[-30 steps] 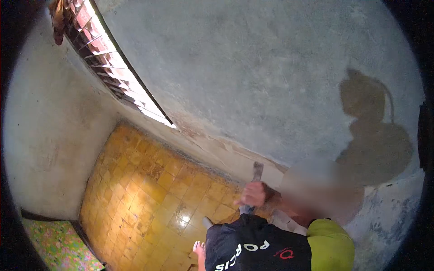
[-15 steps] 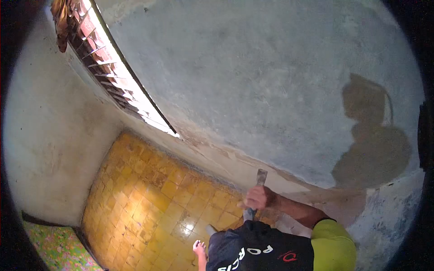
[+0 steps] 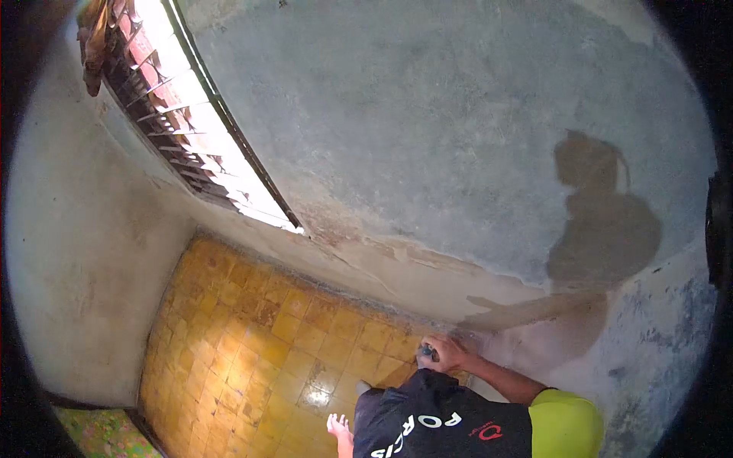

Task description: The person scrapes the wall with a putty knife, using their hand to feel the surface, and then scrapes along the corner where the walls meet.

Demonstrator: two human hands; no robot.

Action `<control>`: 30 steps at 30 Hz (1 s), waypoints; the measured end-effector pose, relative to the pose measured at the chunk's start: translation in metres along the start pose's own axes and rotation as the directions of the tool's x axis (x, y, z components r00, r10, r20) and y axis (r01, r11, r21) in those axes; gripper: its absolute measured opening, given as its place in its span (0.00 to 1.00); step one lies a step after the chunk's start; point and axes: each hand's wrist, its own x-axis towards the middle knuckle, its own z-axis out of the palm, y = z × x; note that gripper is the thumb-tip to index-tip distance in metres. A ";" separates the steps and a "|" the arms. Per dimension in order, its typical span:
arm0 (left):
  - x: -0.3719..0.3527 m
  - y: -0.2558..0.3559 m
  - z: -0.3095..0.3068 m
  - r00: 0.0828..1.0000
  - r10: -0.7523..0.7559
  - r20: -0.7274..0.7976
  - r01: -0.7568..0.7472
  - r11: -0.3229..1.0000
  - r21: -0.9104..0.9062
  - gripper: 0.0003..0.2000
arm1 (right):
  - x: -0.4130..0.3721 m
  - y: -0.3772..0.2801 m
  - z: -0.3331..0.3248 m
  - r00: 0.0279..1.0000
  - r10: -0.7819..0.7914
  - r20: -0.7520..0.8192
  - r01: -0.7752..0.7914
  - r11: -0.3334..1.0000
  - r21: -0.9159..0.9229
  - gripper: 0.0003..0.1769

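My right hand (image 3: 444, 352) is wrapped round the dark handle of a scraper (image 3: 429, 353), low and close to the foot of the wall, in front of my dark shirt. The blade is hidden in this view. Nothing shows in my left hand (image 3: 337, 424), which hangs at my left side over the floor with its fingers apart. Nearest to the right hand is the lower strip of the wall (image 3: 427, 288), where the coating is worn to a pale brown surface beneath the grey-blue paint.
Yellow tiles cover the floor (image 3: 252, 366), which meets the wall along a rough edge. A bright louvred window (image 3: 221, 145) opens in the wall at upper left. Another pale wall (image 3: 84, 252) stands at left, with flowered fabric (image 3: 107, 435) at the lower left corner.
My right hand has dropped slightly and turned, so the scraper's blade no longer shows. The left hand's fingers have spread. My shadow on the wall has shifted left, and its arm now shows.
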 end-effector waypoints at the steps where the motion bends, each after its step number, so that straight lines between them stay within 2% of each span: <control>1: 0.003 0.013 0.005 1.000 0.001 -0.022 -0.002 1.000 -0.031 0.20 | -0.009 0.001 0.007 0.999 0.014 -0.031 -0.013 0.999 0.034 0.16; 4: 0.022 0.042 0.023 0.986 0.120 0.115 -0.124 0.992 0.029 0.21 | -0.037 0.006 0.026 0.964 0.267 -0.010 -0.264 0.956 0.129 0.20; 6: 0.040 0.064 0.051 0.938 0.154 0.312 -0.179 0.982 0.055 0.26 | -0.050 0.009 0.029 0.924 0.377 -0.061 -0.370 0.924 0.094 0.23; 7: 0.024 0.078 0.073 0.906 0.243 0.348 -0.296 0.949 0.109 0.27 | -0.055 0.007 0.027 0.900 0.427 -0.084 -0.421 0.903 0.082 0.24; 8: 0.010 0.095 0.102 0.862 0.327 0.388 -0.411 0.898 0.158 0.28 | -0.061 0.004 0.025 0.904 0.409 -0.126 -0.404 0.913 0.058 0.25; 10: -0.037 0.135 0.156 0.750 0.330 0.573 -0.477 0.870 0.123 0.34 | -0.072 -0.007 0.014 0.908 0.366 -0.203 -0.372 0.928 0.009 0.25; 12: -0.045 0.141 0.213 0.585 0.405 0.702 -0.631 0.772 0.080 0.36 | -0.086 -0.010 0.010 0.887 0.361 -0.289 -0.387 0.921 -0.038 0.25; 13: -0.061 0.146 0.241 0.549 0.385 0.742 -0.592 0.805 0.020 0.37 | -0.093 -0.012 0.010 0.874 0.356 -0.331 -0.395 0.917 -0.059 0.25; 14: -0.080 0.149 0.272 0.508 0.369 0.778 -0.548 0.835 -0.038 0.38 | -0.101 -0.016 0.008 0.834 0.463 -0.300 -0.495 0.868 -0.038 0.25; 16: -0.110 0.145 0.326 0.443 0.288 0.849 -0.484 0.874 -0.044 0.38 | -0.120 -0.027 0.004 0.717 0.659 -0.229 -0.678 0.735 -0.008 0.26; 18: -0.147 0.133 0.378 0.428 0.108 0.897 -0.245 0.970 0.000 0.37 | -0.147 -0.018 0.015 0.687 0.637 -0.351 -0.664 0.746 0.053 0.24; 20: -0.200 0.127 0.421 0.334 -0.017 0.942 0.028 1.000 0.008 0.39 | -0.171 -0.011 0.021 0.628 0.657 -0.417 -0.670 0.729 0.140 0.23; 22: -0.246 0.120 0.465 0.240 -0.034 0.970 0.111 0.994 0.007 0.39 | -0.191 -0.009 0.023 0.545 0.721 -0.427 -0.692 0.675 0.257 0.22; 24: -0.313 0.134 0.481 0.030 -0.015 0.999 0.063 0.998 0.013 0.40 | -0.213 -0.002 0.026 0.607 0.573 -0.551 -0.680 0.733 0.013 0.22; 25: -0.336 0.134 0.477 -0.117 0.004 0.993 -0.049 0.999 -0.010 0.38 | -0.219 0.005 0.025 0.640 0.487 -0.595 -0.665 0.738 -0.112 0.23; 27: -0.373 0.132 0.457 -0.394 -0.009 0.919 -0.251 0.963 -0.098 0.35 | -0.214 -0.009 0.003 0.588 0.669 -0.456 -0.706 0.699 0.115 0.22; 28: -0.383 0.149 0.434 -0.410 -0.280 0.868 -0.552 0.834 0.009 0.33 | -0.212 -0.015 -0.007 0.561 0.744 -0.363 -0.724 0.653 0.222 0.21; 30: -0.398 0.173 0.401 -0.446 -0.485 0.752 -0.720 0.694 0.020 0.27 | -0.205 -0.003 -0.012 0.594 0.686 -0.419 -0.659 0.715 0.235 0.18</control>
